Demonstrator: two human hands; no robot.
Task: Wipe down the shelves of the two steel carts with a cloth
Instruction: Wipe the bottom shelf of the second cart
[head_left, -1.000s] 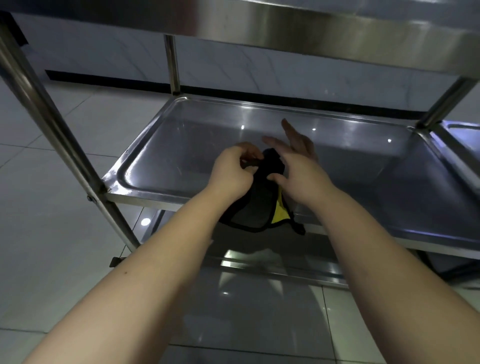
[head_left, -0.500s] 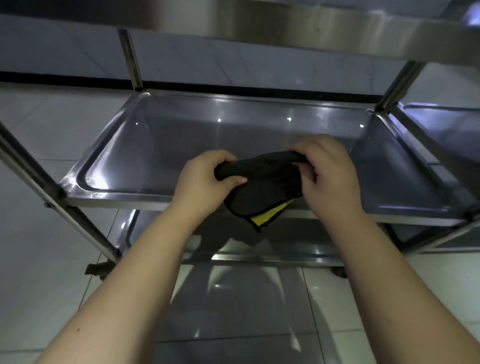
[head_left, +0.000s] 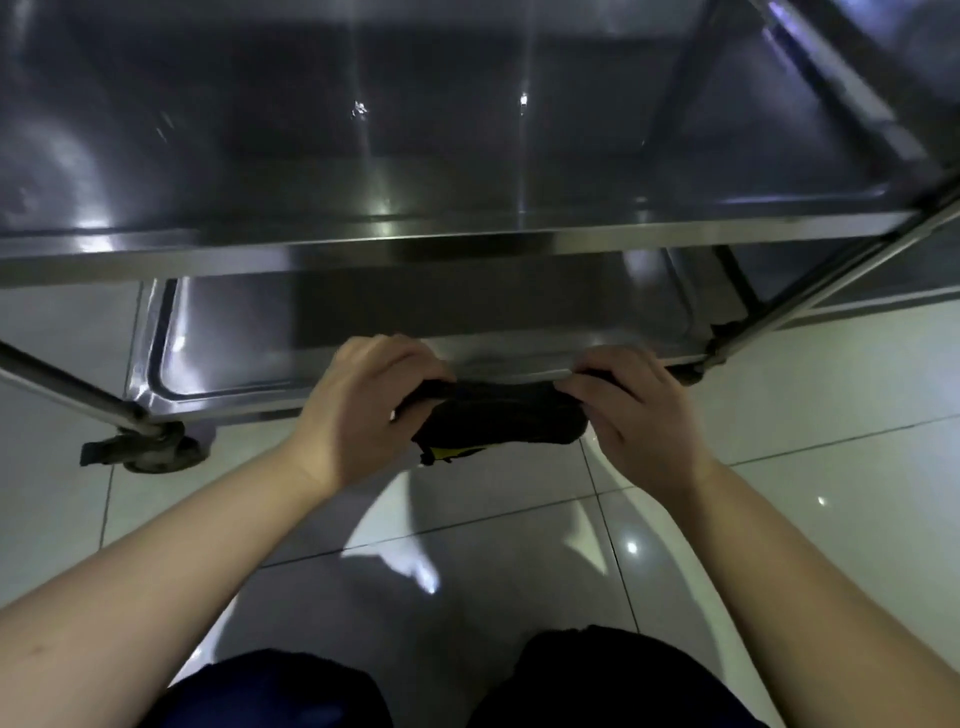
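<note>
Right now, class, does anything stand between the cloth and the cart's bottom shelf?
Nothing visible does. The left hand and right hand hold the cloth by the front rim of the bottom shelf.

i seem to be in a commercial kitchen or service room: a bare steel cart (head_left: 467, 248) with tray shelves (head_left: 234, 338) rolls on a caster wheel (head_left: 150, 453), over a glossy floor (head_left: 831, 415) of big pale tiles.
</note>
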